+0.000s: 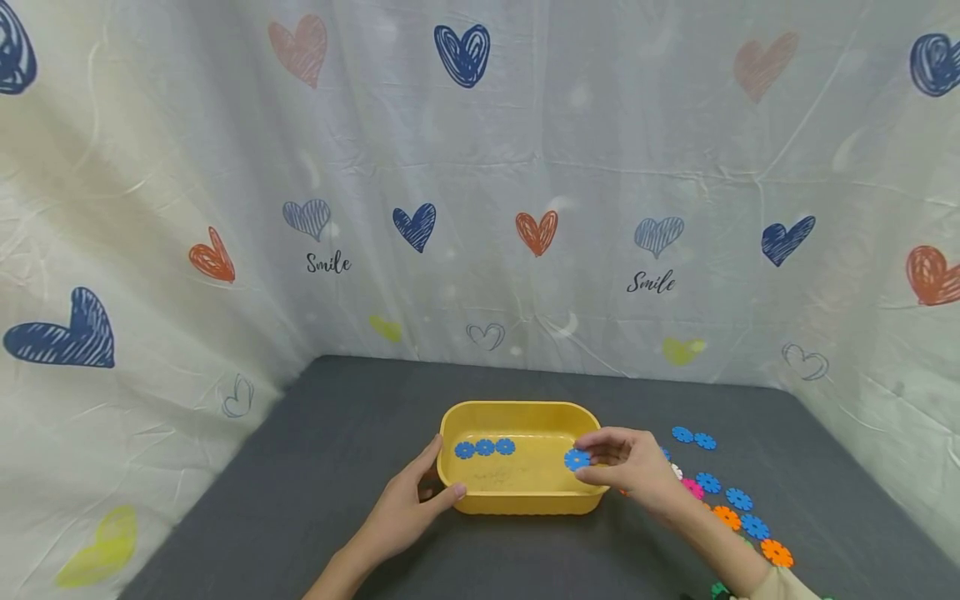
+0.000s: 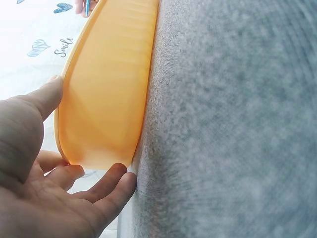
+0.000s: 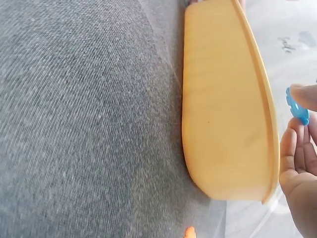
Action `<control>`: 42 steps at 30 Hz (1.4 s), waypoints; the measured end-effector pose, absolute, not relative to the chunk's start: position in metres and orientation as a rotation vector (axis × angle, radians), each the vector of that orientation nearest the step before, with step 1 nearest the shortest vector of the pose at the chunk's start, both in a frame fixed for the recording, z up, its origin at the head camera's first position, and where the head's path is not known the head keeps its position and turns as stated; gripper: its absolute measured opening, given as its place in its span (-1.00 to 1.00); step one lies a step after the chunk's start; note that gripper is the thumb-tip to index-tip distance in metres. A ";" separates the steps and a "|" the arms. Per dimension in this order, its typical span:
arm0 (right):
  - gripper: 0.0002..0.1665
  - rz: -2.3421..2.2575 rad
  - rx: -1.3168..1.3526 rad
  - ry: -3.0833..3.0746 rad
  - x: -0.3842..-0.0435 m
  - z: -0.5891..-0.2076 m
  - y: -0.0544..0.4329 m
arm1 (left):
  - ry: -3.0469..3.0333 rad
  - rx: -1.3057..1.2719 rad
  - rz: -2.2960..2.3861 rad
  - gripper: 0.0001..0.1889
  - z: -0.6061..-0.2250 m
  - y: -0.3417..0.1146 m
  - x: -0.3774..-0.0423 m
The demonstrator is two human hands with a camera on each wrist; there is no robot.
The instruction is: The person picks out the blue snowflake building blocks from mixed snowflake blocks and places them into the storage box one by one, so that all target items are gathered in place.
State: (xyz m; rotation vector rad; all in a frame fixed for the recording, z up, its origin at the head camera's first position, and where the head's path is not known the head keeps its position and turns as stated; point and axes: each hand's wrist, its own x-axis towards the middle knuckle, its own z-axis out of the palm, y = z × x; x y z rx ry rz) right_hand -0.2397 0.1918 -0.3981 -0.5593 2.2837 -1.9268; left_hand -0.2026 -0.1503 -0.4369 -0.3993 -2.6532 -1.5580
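A yellow plastic tub (image 1: 525,503) stands on the dark cloth, with three blue snowflake discs (image 1: 485,447) in a row inside it, toward the left. My left hand (image 1: 408,506) grips the tub's left end, thumb at the front rim and fingers round the end wall (image 2: 94,124). Over the right end of the tub, my right hand (image 1: 637,468) pinches another blue snowflake disc (image 1: 577,460) between thumb and fingertips. The right wrist view shows that disc (image 3: 297,106) tilted, just beyond the tub's rim.
To the right of the tub, loose snowflake discs in blue (image 1: 738,499), orange (image 1: 776,552), pink (image 1: 692,488) and green lie scattered, partly behind the right forearm. A white curtain (image 1: 480,167) printed with hearts hangs behind the dark cloth-covered table (image 1: 300,467).
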 end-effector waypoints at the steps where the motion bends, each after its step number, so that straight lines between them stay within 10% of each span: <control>1: -0.53 -1.923 -0.563 2.292 -0.241 -0.399 0.190 | -2.653 -0.400 -1.557 -0.07 -0.437 -0.150 -0.203; 42: -0.69 -1.480 -0.339 2.738 -0.308 -0.422 0.109 | -2.660 -0.414 -1.549 -0.08 -0.435 -0.151 -0.202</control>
